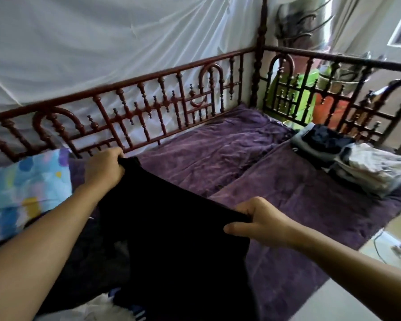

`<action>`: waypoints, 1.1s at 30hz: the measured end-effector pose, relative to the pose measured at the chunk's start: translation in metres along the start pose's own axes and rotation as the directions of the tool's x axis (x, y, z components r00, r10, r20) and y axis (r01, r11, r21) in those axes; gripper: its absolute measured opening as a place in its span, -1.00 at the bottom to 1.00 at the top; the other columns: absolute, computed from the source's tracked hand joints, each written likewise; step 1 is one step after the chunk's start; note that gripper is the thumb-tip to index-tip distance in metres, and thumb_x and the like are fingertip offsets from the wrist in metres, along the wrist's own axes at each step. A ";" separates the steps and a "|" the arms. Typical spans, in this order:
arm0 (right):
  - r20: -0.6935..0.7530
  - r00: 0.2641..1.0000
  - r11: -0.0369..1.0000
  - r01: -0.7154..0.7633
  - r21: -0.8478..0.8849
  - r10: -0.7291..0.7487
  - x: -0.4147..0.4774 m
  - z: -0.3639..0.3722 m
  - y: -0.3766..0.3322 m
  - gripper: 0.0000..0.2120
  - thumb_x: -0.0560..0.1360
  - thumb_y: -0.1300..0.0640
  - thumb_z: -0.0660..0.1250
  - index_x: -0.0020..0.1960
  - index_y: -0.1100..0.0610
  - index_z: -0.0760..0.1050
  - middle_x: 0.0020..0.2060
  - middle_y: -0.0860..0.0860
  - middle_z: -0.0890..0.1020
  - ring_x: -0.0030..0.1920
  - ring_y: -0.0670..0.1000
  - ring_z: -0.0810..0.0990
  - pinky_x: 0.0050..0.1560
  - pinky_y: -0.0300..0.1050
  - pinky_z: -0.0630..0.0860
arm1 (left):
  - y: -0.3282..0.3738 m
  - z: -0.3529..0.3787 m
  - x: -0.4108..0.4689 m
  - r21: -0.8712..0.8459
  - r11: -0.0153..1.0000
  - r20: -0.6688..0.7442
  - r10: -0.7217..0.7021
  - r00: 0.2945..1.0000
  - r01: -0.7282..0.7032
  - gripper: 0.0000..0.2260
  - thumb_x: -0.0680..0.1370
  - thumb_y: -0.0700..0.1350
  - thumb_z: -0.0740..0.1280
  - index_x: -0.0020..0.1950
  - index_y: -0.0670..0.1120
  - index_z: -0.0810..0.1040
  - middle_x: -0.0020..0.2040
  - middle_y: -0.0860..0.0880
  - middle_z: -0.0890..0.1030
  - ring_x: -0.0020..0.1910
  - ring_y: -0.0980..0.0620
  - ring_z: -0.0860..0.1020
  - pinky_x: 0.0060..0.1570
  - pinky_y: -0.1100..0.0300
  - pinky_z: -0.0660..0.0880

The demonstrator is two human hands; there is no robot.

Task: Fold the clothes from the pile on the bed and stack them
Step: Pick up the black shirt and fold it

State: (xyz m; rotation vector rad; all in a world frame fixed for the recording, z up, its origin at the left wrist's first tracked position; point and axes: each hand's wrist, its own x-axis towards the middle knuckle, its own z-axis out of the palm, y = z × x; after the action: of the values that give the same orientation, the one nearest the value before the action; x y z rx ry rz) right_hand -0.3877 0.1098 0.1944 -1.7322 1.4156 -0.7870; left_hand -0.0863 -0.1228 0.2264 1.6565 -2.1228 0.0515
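Pinching black garment [171, 239] by its top edge with left hand [104, 167] and right hand [262, 220], mid-frame; risks crooked fold through lopsided tension.

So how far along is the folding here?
Done: folded stacks sit at the far right of the bed. In hand: the left hand and right hand grip a black garment by its top edge, not yet folded. Left: a loose pile lies beneath it.

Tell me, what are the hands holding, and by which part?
One black garment, stretched between them along its upper edge. The left hand grips the far corner of that edge, the right hand pinches the near corner, and the rest hangs down.
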 end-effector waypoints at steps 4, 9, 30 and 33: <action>-0.103 0.979 0.962 -0.192 -0.195 0.175 -0.017 -0.048 0.064 -0.68 0.36 0.15 0.45 -0.42 0.13 0.34 -0.52 -0.13 0.34 -0.48 -0.21 0.31 -0.43 -0.18 0.24 | 0.081 0.088 0.040 -0.126 0.992 0.120 0.028 0.992 -0.013 -0.83 0.41 -0.30 0.28 -0.18 -0.02 0.53 -0.14 -0.13 0.61 -0.09 -0.21 0.57 -0.22 0.09 0.39; -0.208 0.885 0.722 -0.462 -0.515 0.417 -0.040 -0.121 0.158 -0.75 0.38 -0.14 0.40 -0.38 -0.16 0.39 -0.45 -0.13 0.48 -0.34 -0.16 0.49 -0.32 -0.15 0.34 | 0.207 0.175 0.072 -0.317 0.945 0.209 0.149 0.966 -0.077 -0.75 0.37 -0.35 0.25 -0.16 -0.06 0.62 -0.11 -0.20 0.66 -0.04 -0.21 0.60 -0.06 0.03 0.53; -0.137 0.723 0.445 -0.551 -0.706 0.678 -0.021 -0.305 0.640 -0.72 0.57 -0.17 0.08 0.06 -0.06 0.48 0.03 -0.01 0.62 0.05 0.13 0.61 -0.20 -0.06 0.37 | 0.553 0.579 0.128 -0.232 0.945 0.540 0.323 0.777 -0.232 -0.74 0.54 -0.28 0.25 0.22 -0.15 0.50 0.20 -0.16 0.45 0.19 -0.17 0.42 0.17 0.00 0.39; -0.051 0.665 0.475 -0.582 -0.660 0.745 -0.018 -0.300 0.669 -0.78 0.55 -0.11 0.13 0.10 -0.07 0.46 0.05 0.03 0.62 0.05 0.15 0.60 -0.19 -0.06 0.39 | 0.554 0.610 0.114 -0.225 0.959 0.616 0.276 0.738 -0.171 -0.69 0.56 -0.22 0.27 0.30 -0.07 0.43 0.27 -0.07 0.37 0.24 -0.11 0.37 0.17 0.01 0.38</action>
State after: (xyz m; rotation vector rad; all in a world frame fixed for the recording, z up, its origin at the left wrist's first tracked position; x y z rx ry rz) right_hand -0.9881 0.0065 -0.2151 -1.3974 2.1174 0.4070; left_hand -0.8176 -0.2520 -0.1494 1.4371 -2.7334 -0.6958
